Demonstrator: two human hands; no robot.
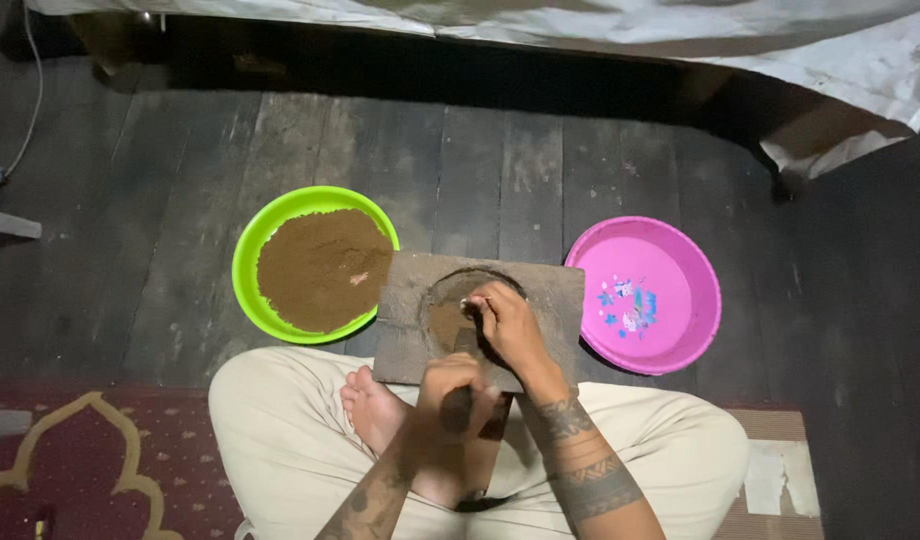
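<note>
A wooden block [540,300] with a round hollow lies on the dark plank floor [480,170], just in front of the seated person's crossed legs. The right hand [510,325] rests over the hollow, fingers pinched together on something small, perhaps a thin tool. The left hand [452,395], at the block's near edge, is clenched on a dark handle [458,408]. Left of the block, touching it, sits a green bowl [250,250] of brown powder [320,270]; right of it, a pink bowl [680,340]
</note>
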